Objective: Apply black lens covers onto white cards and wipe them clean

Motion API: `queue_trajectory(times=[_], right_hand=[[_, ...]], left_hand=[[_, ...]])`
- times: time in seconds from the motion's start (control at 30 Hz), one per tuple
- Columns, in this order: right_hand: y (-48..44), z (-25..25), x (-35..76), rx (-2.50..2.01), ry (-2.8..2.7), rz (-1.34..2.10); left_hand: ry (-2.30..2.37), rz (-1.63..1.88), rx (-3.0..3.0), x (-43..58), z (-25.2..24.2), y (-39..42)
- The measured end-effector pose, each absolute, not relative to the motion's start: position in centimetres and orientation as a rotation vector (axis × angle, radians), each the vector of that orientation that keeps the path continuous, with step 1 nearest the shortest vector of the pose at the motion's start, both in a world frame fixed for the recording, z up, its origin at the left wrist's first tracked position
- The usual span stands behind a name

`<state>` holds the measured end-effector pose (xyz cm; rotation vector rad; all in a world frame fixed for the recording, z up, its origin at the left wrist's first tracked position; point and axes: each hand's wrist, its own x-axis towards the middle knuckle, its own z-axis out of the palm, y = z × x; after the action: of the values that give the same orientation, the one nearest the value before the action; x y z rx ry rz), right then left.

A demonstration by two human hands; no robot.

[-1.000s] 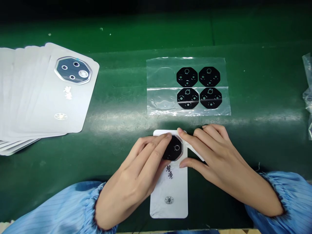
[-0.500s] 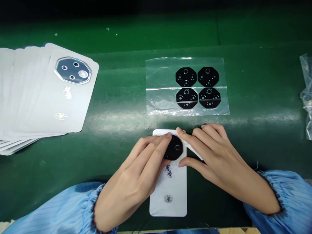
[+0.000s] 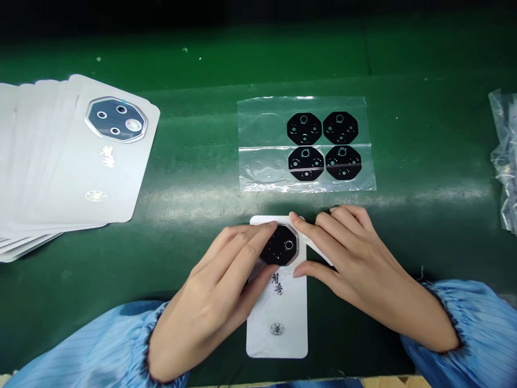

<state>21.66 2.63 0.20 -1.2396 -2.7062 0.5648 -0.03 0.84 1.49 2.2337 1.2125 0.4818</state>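
Observation:
A white phone back cover (image 3: 278, 318) lies lengthwise on the green mat (image 3: 194, 178) in front of me. A black octagonal lens piece (image 3: 280, 247) sits in its camera frame near the top. My left hand (image 3: 220, 288) rests on the cover, its fingers stretched out and pressing the lens piece's left side. My right hand (image 3: 351, 253) lies flat at the cover's right edge, forefinger and thumb touching the frame beside the lens piece. A thin white strip shows under its fingers.
A clear film sheet (image 3: 262, 145) carrying several black octagonal lens pieces (image 3: 323, 145) lies just beyond my hands. A fanned stack of finished white covers (image 3: 68, 161) fills the left. Crumpled clear plastic (image 3: 504, 156) sits at the right edge.
My left fingers have slid a little to the left off the lens piece, so more of it shows. The right hand stays where it was.

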Motion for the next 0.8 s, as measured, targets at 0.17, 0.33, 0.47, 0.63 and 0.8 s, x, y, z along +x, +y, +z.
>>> queue_trajectory(times=[0.17,0.33,0.47,0.63,0.8], right_hand=[[2.61,0.27,21.65,-1.248,-2.712,0.57],[2.59,0.32,21.7,-1.244,-2.711,0.573],[2.64,0.34,21.68,-1.244,-2.707,0.571],[2.58,0.27,21.62,-1.249,-2.713,0.575],[2.55,0.2,21.7,-1.246,-2.717,0.567]], left_hand=[[1.202,0.5,2.212,0.03,1.36,0.92],[1.195,0.521,2.214,-0.04,1.29,0.99],[1.186,0.516,2.207,-0.09,1.3,1.01],[1.194,0.547,2.219,0.02,1.2,0.87],[1.229,0.573,2.212,0.09,1.01,0.69]])
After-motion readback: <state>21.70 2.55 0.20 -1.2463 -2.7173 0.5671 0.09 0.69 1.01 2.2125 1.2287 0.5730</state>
